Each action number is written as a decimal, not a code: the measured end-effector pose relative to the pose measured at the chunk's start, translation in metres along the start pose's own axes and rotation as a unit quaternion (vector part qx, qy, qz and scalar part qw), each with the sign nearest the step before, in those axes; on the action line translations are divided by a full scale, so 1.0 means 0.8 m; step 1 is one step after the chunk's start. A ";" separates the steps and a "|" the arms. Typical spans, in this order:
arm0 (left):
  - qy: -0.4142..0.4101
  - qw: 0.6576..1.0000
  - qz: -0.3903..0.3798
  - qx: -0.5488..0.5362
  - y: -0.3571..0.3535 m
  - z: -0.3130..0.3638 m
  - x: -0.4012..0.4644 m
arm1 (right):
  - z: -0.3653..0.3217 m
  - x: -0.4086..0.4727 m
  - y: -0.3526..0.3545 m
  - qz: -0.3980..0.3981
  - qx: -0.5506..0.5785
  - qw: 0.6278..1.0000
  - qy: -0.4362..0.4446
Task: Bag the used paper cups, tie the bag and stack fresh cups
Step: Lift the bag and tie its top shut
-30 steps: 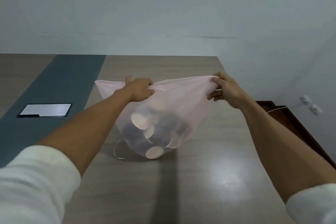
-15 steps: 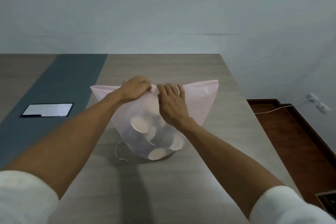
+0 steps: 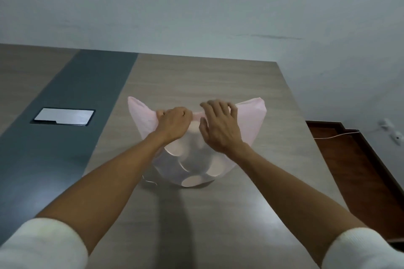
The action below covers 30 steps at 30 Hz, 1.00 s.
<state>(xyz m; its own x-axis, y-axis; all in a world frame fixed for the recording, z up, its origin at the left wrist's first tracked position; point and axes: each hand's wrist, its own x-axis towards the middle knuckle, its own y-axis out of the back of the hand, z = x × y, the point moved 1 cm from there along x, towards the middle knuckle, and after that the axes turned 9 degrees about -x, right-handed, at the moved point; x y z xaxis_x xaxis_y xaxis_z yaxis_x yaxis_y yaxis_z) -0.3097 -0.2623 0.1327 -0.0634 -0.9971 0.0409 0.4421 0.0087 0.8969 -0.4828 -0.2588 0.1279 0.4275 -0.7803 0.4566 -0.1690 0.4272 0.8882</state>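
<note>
A thin pink plastic bag stands on the wooden table, bulging with several used paper cups that show through its lower part. My left hand is a fist gripping the bag's top edge near the middle. My right hand lies just to its right, fingers curled over the same top edge, thumb against the bag's front. Both top corners of the bag stick up like ears beside the hands. No fresh cups are in view.
A dark grey strip runs down the table's left part, with a silver cover plate set into it. The table's right edge drops to a brown floor with a thin cable. A thin cord lies beside the bag.
My right hand slid from the bag's right corner to the middle, next to my left hand. The bag's mouth is now pinched together at the centre and its corners stand up.
</note>
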 end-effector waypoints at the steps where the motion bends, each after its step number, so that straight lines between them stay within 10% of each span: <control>1: 0.003 1.000 -0.023 0.019 -0.001 0.000 0.004 | -0.003 -0.011 -0.008 0.008 -0.019 0.999 0.031; 8: -0.179 0.963 0.140 0.143 -0.007 -0.005 -0.041 | -0.001 0.018 -0.019 -0.154 0.097 0.981 -0.060; 12: -0.157 0.974 0.077 0.145 -0.024 -0.007 -0.054 | 0.009 0.030 -0.010 -0.258 0.304 0.907 -0.135; 18: 0.022 0.999 -0.030 0.016 -0.030 -0.014 -0.034 | 0.008 -0.042 -0.033 -0.033 -0.040 0.993 0.109; 23: -0.059 0.993 0.044 0.089 -0.027 -0.010 -0.055 | 0.002 -0.024 -0.040 -0.148 0.030 0.988 0.032; 26: -0.182 0.971 0.097 0.124 -0.038 -0.012 -0.067 | 0.008 -0.002 -0.038 -0.245 0.213 0.943 -0.067; 30: -0.147 0.977 0.054 0.143 -0.058 -0.004 -0.067 | 0.024 0.007 -0.034 -0.317 0.413 0.838 -0.162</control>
<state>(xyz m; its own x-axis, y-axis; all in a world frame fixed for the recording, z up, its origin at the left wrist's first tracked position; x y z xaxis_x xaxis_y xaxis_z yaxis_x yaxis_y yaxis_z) -0.3236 -0.2095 0.0876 -0.3029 -0.9251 0.2290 0.1946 0.1752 0.9651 -0.4930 -0.2833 0.1075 0.4224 -0.8716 -0.2489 -0.6146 -0.4773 0.6281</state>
